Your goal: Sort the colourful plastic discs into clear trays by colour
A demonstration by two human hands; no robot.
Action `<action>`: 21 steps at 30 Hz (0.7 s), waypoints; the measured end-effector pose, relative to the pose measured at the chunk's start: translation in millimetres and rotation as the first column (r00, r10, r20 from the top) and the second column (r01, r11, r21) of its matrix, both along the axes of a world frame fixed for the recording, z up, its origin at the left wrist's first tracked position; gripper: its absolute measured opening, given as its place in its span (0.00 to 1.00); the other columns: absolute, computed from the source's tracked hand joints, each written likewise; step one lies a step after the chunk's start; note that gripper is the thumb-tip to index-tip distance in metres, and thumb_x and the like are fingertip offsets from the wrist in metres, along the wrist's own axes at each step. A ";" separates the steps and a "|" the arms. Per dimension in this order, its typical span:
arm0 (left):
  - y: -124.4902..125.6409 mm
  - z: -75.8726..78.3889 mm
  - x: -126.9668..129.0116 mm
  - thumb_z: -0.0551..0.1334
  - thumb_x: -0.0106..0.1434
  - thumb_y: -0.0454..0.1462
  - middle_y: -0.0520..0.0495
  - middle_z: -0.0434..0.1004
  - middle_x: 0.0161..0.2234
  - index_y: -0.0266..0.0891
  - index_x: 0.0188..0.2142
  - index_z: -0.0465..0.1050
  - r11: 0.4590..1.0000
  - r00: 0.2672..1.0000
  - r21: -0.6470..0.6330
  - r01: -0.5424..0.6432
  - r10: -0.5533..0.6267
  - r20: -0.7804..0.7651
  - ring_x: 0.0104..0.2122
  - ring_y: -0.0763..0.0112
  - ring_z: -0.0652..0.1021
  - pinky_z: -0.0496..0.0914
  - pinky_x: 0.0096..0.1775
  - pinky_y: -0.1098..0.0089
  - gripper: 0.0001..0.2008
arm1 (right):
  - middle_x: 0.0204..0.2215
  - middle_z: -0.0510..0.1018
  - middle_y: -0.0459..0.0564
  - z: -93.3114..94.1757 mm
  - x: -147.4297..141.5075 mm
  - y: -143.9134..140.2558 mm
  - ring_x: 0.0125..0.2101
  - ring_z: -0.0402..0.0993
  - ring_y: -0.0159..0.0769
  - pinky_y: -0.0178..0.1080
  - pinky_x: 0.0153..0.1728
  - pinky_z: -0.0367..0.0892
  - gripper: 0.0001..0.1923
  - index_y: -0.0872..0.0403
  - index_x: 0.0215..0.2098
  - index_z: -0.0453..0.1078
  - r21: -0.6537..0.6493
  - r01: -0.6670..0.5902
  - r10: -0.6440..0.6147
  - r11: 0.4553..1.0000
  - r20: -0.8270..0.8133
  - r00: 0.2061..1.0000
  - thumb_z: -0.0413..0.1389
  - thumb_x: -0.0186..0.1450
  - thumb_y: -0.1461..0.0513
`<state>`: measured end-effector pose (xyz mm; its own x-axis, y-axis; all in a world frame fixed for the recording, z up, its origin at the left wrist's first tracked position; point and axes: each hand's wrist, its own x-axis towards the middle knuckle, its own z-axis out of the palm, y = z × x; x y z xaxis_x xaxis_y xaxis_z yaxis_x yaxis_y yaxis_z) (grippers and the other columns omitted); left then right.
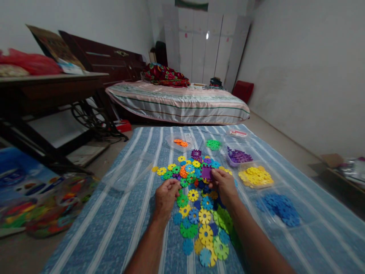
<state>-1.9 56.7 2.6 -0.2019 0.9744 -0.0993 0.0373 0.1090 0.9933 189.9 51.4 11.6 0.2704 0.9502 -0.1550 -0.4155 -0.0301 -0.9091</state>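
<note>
The left hand [166, 195] rests curled at the near-left edge of the mixed pile of snowflake discs [196, 205] on the striped blue mat [114, 213], its fingers bent in over the discs, though I cannot tell whether they pinch one. The right hand [224, 185] pinches a purple piece [206, 172] between thumb and fingertips above the pile's far part; a firm hold by the edges looks wise. Clear trays hold sorted colours: orange discs [180, 142], green discs [213, 144], purple discs [238, 155], yellow discs [256, 176] and, nearest right, blue discs [278, 208].

- left side of the striped blanket [119, 213] is bare, easy way in
- loose disc pile [196, 205] clogs the middle
- right side's crowded: yellow pile [256, 177], blue pile [278, 209], purple tray [238, 156] sit near each other
</note>
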 end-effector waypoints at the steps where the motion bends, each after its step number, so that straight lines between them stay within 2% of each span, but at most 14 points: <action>1: 0.0 0.2 0.1 0.65 0.44 0.47 0.55 0.71 0.18 0.39 0.27 0.73 1.000 1.000 -0.001 0.000 0.000 -0.003 0.17 0.77 0.67 0.58 0.20 0.76 0.15 | 0.16 0.74 0.42 -0.6 -0.7 -1.3 0.12 0.65 0.26 0.29 0.14 0.59 0.24 0.56 0.25 0.72 0.002 -0.007 0.007 1.000 0.004 1.000 0.69 0.43 0.46; 6: -1.1 2.6 0.4 0.65 0.46 0.47 0.55 0.71 0.19 0.38 0.27 0.73 1.000 1.000 -0.002 0.016 -0.016 -0.009 0.17 0.78 0.67 0.57 0.20 0.76 0.14 | 0.17 0.75 0.43 -9.7 -6.5 -4.3 0.16 0.70 0.29 0.30 0.17 0.60 0.20 0.56 0.27 0.76 0.059 -0.023 0.018 0.998 0.091 0.996 0.68 0.46 0.49; 10: -2.7 3.8 0.3 0.65 0.49 0.49 0.55 0.69 0.16 0.38 0.25 0.72 0.999 0.999 0.029 0.032 -0.032 -0.025 0.16 0.77 0.66 0.58 0.20 0.76 0.15 | 0.25 0.79 0.46 -18.2 -13.6 -8.6 0.26 0.74 0.34 0.36 0.29 0.68 0.12 0.52 0.30 0.79 0.156 -0.055 0.014 0.986 0.256 0.967 0.67 0.51 0.54; 13: -4.2 3.4 1.0 0.63 0.52 0.52 0.55 0.65 0.13 0.37 0.23 0.72 0.996 0.995 0.045 0.082 -0.080 -0.054 0.14 0.78 0.64 0.58 0.19 0.75 0.19 | 0.32 0.80 0.48 -21.0 -19.9 -14.2 0.35 0.75 0.37 0.38 0.37 0.69 0.04 0.49 0.30 0.79 0.295 -0.126 -0.023 0.947 0.454 0.891 0.64 0.55 0.60; 17: -7.3 4.2 4.8 0.63 0.53 0.53 0.54 0.68 0.13 0.36 0.30 0.74 0.988 0.988 0.023 0.153 -0.153 -0.005 0.13 0.78 0.64 0.57 0.18 0.76 0.21 | 0.37 0.79 0.51 -26.3 -27.9 -18.9 0.40 0.75 0.39 0.40 0.42 0.70 0.06 0.49 0.32 0.78 0.416 -0.193 -0.116 0.889 0.611 0.783 0.60 0.57 0.64; 21: -9.5 6.3 8.0 0.68 0.48 0.48 0.54 0.71 0.14 0.35 0.34 0.73 0.983 0.977 0.003 0.182 -0.181 0.112 0.13 0.78 0.66 0.58 0.19 0.77 0.20 | 0.40 0.78 0.53 -35.4 -31.3 -18.7 0.43 0.75 0.39 0.41 0.45 0.70 0.09 0.50 0.35 0.75 0.514 -0.257 -0.230 0.818 0.702 0.674 0.56 0.59 0.67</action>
